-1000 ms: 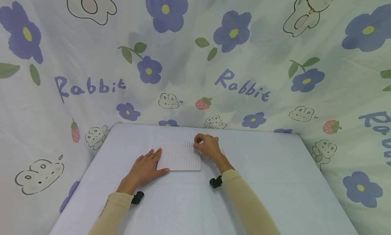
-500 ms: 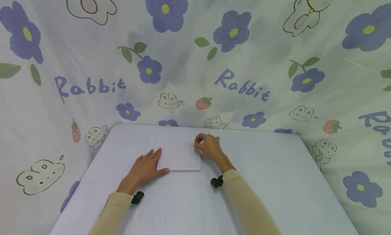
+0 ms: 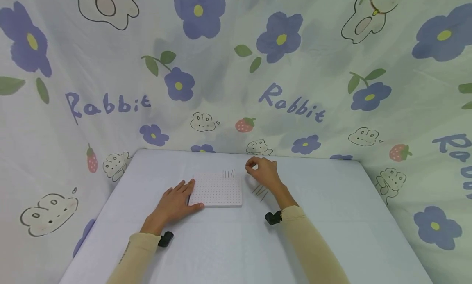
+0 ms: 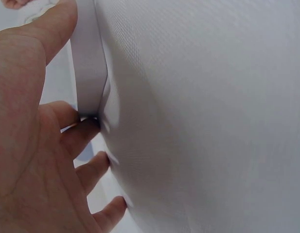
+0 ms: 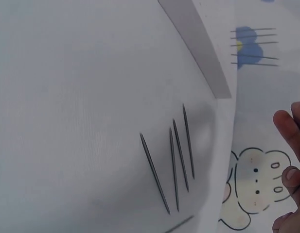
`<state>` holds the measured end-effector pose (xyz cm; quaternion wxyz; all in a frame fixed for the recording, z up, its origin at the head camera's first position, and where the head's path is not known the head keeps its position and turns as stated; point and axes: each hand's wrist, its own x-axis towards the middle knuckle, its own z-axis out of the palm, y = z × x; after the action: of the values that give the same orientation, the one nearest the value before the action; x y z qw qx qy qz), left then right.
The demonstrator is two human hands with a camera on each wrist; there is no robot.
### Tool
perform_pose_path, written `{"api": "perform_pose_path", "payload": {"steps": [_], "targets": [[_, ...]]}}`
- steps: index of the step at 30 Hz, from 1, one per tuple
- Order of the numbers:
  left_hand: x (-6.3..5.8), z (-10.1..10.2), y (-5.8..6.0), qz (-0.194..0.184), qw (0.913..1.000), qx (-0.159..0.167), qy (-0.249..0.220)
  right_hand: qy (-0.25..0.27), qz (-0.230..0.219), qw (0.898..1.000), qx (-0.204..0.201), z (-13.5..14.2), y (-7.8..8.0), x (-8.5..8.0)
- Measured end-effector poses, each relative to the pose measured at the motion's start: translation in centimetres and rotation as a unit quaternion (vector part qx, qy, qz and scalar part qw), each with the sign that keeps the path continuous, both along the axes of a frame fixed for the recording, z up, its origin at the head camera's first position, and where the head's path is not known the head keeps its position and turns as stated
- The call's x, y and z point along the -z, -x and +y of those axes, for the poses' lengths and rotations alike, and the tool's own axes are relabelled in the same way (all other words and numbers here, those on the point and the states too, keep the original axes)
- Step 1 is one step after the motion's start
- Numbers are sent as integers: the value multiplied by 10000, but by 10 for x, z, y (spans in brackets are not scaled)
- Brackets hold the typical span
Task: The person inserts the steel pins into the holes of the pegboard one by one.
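Note:
A white board with a grid of small holes lies on the table. My left hand rests at its left side, fingers spread, thumb at the near edge. In the left wrist view, the thumb lies against the board's side, other fingertips touching the cloth. Several thin dark pins stand in the board's back row, the rightmost ones leaning slightly. My right hand hovers beyond the board's back right corner, thumb and index rounded toward each other. In the right wrist view its fingers are apart, holding nothing.
Several loose pins, pointed at both ends, lie on the white-covered table right of the board, below the right hand. A curtain printed with flowers and rabbits hangs behind the table. Black wrist cameras sit on both wrists.
My right hand has let go of the rightmost pin and moved right and up from the board, uncovering that pin and the loose ones. The left hand stays in place.

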<state>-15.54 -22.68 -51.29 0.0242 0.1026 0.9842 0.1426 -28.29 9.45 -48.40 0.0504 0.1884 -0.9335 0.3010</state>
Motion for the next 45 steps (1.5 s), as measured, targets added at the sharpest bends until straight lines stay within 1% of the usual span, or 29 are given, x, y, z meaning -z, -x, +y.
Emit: {"api": "perform_pose_path", "payload": {"steps": [5, 10, 15, 22, 26, 30, 34, 38, 45], "targets": [[1, 0, -1, -41, 10000, 10, -17, 14, 56, 10000, 29, 18, -6, -5], [-2, 1, -1, -4, 10000, 11, -34, 22, 6, 9998, 198, 37, -10, -5], [-3, 2, -1, -3, 10000, 7, -31, 8, -178, 9989, 445, 53, -13, 2], [-3, 2, -2, -6, 10000, 11, 10, 10, -395, 9976, 572, 68, -17, 16], [-3, 2, -2, -7, 10000, 19, 0, -144, -688, 9945, 781, 73, -18, 27], [-4, 3, -3, 15, 10000, 19, -38, -251, -923, 9908, 958, 77, -21, 33], [-4, 3, -3, 29, 10000, 20, -41, -304, -1101, 9883, 1008, 79, -22, 38], [-4, 3, -3, 56, 10000, 33, -26, -241, -1168, 9880, 985, 80, -22, 43], [-4, 3, -2, 80, 10000, 34, -8, -204, -1145, 9883, 985, 80, -19, 48]]}}
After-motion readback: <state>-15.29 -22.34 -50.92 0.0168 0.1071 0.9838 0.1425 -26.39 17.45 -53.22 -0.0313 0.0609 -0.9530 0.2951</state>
